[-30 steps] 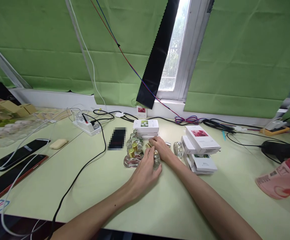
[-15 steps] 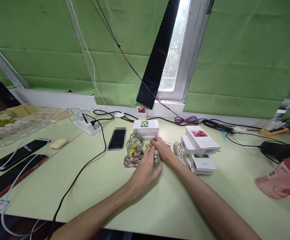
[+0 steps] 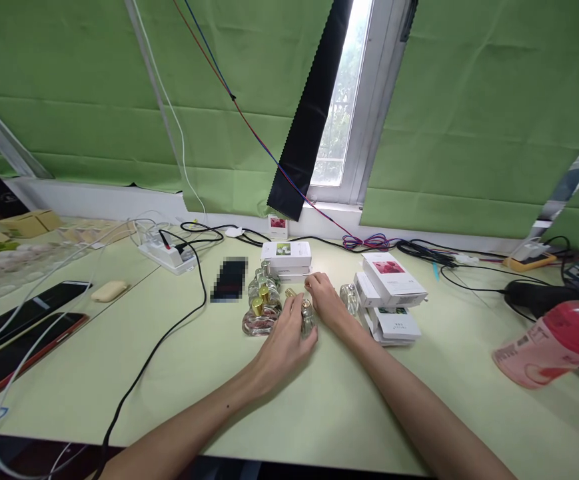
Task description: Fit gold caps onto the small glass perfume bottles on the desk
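A clear glass perfume bottle (image 3: 308, 323) without a cap stands on the table, its nozzle showing, and my left hand (image 3: 285, 337) is closed around its left side. Just behind it, my right hand (image 3: 326, 300) has its fingers curled together near the table; whatever they hold is hidden. A gold cap (image 3: 290, 292) shows beyond my left fingers. On the left, several perfume bottles stand in a row, the front one a pinkish bottle (image 3: 259, 323) with a gold cap. To the right of my right hand is another clear glass bottle (image 3: 350, 299).
White boxes (image 3: 394, 279) are stacked on the right, and more white boxes (image 3: 286, 255) stand behind the bottles. A pink bottle (image 3: 539, 350) lies far right. Phones (image 3: 24, 353), a power strip (image 3: 166, 253) and a black cable (image 3: 156, 353) occupy the left side.
The view has shifted slightly, so things appear a little further left. My right fingers have drawn in tighter, and the silver piece beside them is now out of sight. My left hand keeps its grip.
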`<action>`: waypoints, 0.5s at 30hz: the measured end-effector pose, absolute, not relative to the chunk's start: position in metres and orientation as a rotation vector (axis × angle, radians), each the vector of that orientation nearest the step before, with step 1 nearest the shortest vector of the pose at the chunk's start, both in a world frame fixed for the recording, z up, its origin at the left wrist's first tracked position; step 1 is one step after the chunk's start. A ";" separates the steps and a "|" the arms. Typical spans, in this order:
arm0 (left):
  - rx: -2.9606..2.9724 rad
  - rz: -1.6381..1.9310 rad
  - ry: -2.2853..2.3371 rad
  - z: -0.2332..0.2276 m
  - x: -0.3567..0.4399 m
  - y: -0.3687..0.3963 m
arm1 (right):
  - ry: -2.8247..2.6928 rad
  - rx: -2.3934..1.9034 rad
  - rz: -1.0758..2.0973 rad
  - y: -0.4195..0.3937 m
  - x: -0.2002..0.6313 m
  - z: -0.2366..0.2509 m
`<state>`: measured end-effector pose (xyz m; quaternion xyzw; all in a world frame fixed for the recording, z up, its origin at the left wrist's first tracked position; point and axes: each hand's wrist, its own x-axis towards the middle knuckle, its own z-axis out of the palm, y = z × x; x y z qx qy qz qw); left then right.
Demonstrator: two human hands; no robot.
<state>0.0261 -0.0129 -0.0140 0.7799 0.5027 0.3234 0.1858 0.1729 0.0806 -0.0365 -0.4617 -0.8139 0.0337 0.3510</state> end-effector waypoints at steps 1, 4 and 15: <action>2.196 0.917 1.419 -0.015 0.026 -0.012 | -2.071 -1.200 0.086 0.077 0.174 -0.037; 2.191 0.958 1.415 -0.019 0.027 -0.010 | -1.974 -1.203 0.083 0.064 0.177 -0.039; 2.131 0.959 1.371 -0.014 0.031 -0.007 | -1.682 -1.039 0.134 0.030 0.180 -0.025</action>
